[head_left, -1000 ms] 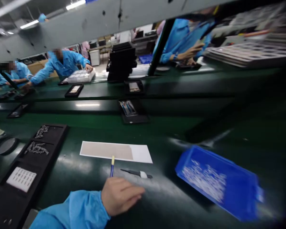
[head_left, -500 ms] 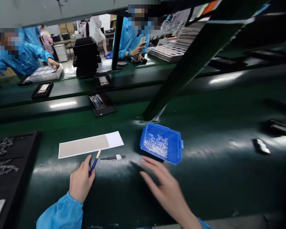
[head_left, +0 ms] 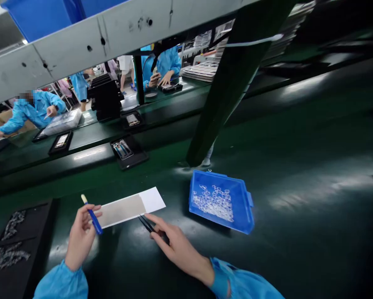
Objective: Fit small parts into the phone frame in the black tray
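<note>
My left hand [head_left: 79, 234] is closed around a blue pen-like tool [head_left: 92, 215] with a pale tip pointing up and away. My right hand [head_left: 174, 245] pinches a pair of black tweezers [head_left: 145, 223], their tips lying at the near edge of a long sheet [head_left: 128, 206] that is tan with a white right end. A blue bin [head_left: 221, 200] holding several small clear parts sits to the right of the sheet, a short way from my right hand.
A black compartment tray [head_left: 15, 241] with small metal parts lies at the left. A dark green post [head_left: 224, 89] rises behind the bin. Black trays with phones [head_left: 128, 150] ride the conveyor beyond. People in blue coats [head_left: 33, 113] work across the line.
My left hand has lifted the blue tool off the table. My right hand moved left and picked up the tweezers that lay near the sheet.
</note>
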The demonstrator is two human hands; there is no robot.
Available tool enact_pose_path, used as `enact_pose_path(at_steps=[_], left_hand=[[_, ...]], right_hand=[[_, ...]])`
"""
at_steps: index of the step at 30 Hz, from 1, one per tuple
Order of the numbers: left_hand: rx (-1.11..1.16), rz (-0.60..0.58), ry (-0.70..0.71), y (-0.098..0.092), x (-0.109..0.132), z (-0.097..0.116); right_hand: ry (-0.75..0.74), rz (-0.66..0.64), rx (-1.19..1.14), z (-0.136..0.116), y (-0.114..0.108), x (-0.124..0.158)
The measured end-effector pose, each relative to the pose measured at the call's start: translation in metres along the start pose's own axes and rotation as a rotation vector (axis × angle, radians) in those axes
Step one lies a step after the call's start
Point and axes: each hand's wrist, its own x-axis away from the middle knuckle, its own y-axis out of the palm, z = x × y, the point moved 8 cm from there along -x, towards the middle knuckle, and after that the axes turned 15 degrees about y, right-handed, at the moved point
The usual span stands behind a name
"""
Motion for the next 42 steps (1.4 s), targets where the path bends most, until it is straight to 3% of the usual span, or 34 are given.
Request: enact_pose_path(at_steps=[3,5,8,11,15,19,22,25,28,30,33,35,39,42], left_hand=[[-0.357,0.070,0.156,-0.002,-0.056,0.011],[-0.519,0.036,0.195,0.010,-0.095,0.013],[-0.584,-0.077,0.147,0.042,-0.146,0.006],[-0.606,-0.191,-0.002,0.075,-0.180,-0.018],[-0.610,-0.279,-0.197,0.108,-0.195,-0.053],[-0.607,-0.316,-0.267,0.125,-0.191,-0.064],[-0.607,-0.309,-0.253,0.120,-0.186,-0.056],[-0.588,-0.288,-0.202,0.100,-0.179,-0.042],[-0.579,-0.254,-0.130,0.068,-0.156,-0.019],[-0.580,-0.235,-0.083,0.044,-0.127,0.000],[-0.576,-0.247,-0.035,0.010,-0.062,0.023],[-0.570,-0.275,-0.022,-0.008,-0.008,0.026],[-0.541,-0.306,0.139,-0.017,0.105,0.015],[-0.558,-0.324,0.174,-0.002,0.180,0.000]], right_hand=[[0.123,-0.105,-0.245,0.005,-0.002,-0.002],[0.186,-0.139,-0.353,0.009,-0.002,-0.004],[0.214,-0.133,-0.437,0.019,0.000,-0.008],[0.188,-0.071,-0.405,0.035,0.003,-0.014],[0.135,0.105,-0.266,0.047,-0.007,-0.018],[0.098,0.282,-0.173,0.040,-0.028,-0.013],[0.108,0.327,-0.162,0.035,-0.037,-0.010],[0.112,0.399,-0.152,0.033,-0.045,-0.010],[0.111,0.428,-0.178,0.031,-0.047,-0.011],[0.116,0.425,-0.213,0.030,-0.047,-0.012],[0.113,0.429,-0.278,0.027,-0.046,-0.011],[0.107,0.436,-0.349,0.027,-0.046,-0.011],[0.092,0.452,-0.421,0.029,-0.046,-0.010],[0.032,0.456,-0.322,0.023,-0.044,-0.009]])
